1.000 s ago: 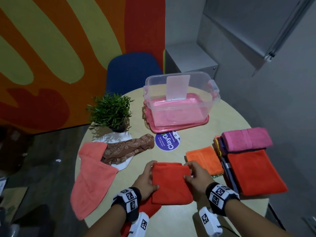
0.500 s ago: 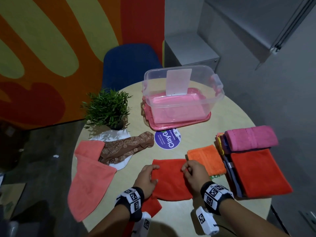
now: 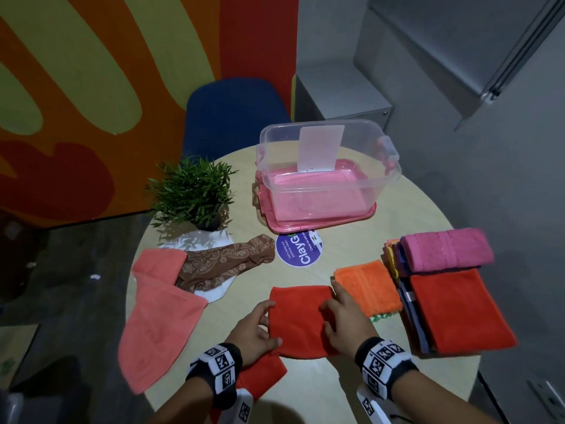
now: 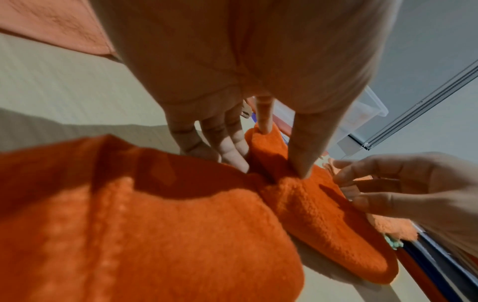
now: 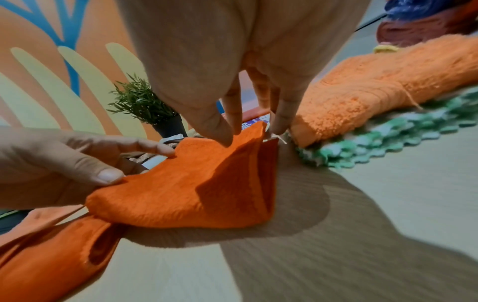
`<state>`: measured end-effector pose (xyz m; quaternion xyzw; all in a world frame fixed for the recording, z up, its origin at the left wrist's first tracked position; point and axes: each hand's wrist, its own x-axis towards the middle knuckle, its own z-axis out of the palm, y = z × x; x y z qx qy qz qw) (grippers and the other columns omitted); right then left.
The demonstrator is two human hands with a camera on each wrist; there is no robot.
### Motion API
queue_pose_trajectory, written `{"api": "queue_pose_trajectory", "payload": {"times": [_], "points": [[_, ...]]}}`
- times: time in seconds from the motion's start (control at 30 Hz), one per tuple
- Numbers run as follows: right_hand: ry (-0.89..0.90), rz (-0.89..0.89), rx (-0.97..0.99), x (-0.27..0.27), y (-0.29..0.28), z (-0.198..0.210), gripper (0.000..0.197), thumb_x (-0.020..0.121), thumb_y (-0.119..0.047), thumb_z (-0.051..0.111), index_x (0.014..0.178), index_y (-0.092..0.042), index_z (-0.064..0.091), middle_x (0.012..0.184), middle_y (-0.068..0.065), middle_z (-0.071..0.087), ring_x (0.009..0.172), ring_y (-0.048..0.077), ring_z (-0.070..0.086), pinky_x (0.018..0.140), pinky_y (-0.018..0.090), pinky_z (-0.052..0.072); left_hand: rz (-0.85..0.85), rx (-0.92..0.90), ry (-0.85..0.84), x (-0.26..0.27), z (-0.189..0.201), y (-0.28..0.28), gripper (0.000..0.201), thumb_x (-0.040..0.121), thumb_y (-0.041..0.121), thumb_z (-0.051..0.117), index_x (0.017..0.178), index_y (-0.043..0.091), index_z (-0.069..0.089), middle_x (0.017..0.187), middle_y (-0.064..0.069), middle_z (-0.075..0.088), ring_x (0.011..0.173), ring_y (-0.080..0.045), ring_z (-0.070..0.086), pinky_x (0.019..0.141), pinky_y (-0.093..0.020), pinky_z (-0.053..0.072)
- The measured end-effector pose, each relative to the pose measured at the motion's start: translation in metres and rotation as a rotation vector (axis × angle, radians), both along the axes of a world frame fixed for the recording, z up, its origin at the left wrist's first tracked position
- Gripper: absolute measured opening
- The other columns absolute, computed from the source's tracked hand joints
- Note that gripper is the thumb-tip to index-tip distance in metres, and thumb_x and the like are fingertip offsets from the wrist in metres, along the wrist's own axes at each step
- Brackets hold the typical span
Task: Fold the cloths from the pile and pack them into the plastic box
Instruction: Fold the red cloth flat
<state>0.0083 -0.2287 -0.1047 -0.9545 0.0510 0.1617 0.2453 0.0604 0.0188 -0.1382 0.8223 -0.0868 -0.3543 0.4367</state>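
Red cloth (image 3: 301, 319) unmoved; left hand (image 3: 255, 335), right hand (image 3: 344, 319) still pinching its edges

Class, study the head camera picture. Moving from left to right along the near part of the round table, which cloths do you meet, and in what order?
Salmon cloth → red cloth under both hands → orange towel → red cloth on the pile.

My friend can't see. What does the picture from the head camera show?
Two hands, the left hand and the right hand, hold the side edges of a folded red cloth on a round table. A clear plastic box stands at the far side, with folded cloths stacked to the right.
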Motion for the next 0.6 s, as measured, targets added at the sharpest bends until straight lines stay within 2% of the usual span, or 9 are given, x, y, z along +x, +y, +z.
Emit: {"api": "queue_pose_trajectory", "payload": {"times": [0.1,0.2,0.3,0.4,0.6], "points": [[-0.035,0.071,-0.032,-0.006,0.001,-0.001,0.037,0.086,-0.024,0.062,0.123,-0.021,0.061,0.16,0.005,0.022,0.145,0.024,0.025,0.119,0.032,0.026,-0.013,0.024,0.013,-0.007,0.004,0.006,0.079,0.07,0.049,0.08,0.134,0.049,0.035,0.104,0.008,0.059,0.095,-0.003,0.059,0.083,-0.019,0.046],[-0.015,0.174,-0.012,-0.013,0.002,-0.003,0.049,0.082,-0.033,0.063,0.13,-0.026,0.056,0.151,-0.002,0.033,0.139,0.021,0.033,0.117,0.039,0.032,-0.083,0.051,-0.025,-0.017,0.001,0.011,0.084,0.066,0.052,0.08,0.135,0.053,0.032,0.105,0.013,0.062,0.104,-0.001,0.056,0.096,-0.028,0.045],[0.097,0.28,-0.014,-0.023,0.005,-0.012,0.062,0.08,-0.04,0.06,0.139,-0.03,0.045,0.157,-0.003,0.027,0.139,0.022,0.035,0.116,0.036,0.032,-0.136,0.141,-0.105,-0.025,-0.001,0.015,0.083,0.069,0.046,0.076,0.133,0.061,0.024,0.104,0.019,0.059,0.106,-0.004,0.052,0.099,-0.036,0.044],[0.086,0.301,-0.071,-0.03,0.007,-0.019,0.063,0.078,-0.042,0.058,0.139,-0.033,0.044,0.158,-0.002,0.024,0.139,0.025,0.037,0.114,0.038,0.034,-0.152,0.23,-0.201,-0.032,0.002,0.018,0.084,0.075,0.037,0.073,0.135,0.057,0.017,0.107,0.026,0.055,0.108,-0.007,0.046,0.099,-0.034,0.039],[0.077,0.257,-0.094,-0.037,0.007,-0.024,0.062,0.077,-0.047,0.053,0.137,-0.042,0.038,0.158,-0.009,0.018,0.136,0.026,0.039,0.113,0.042,0.035,-0.187,0.309,-0.297,-0.037,0.004,0.038,0.061,0.079,0.03,0.071,0.119,0.048,0.029,0.109,0.026,0.05,0.104,-0.005,0.045,0.093,-0.032,0.039]]}}
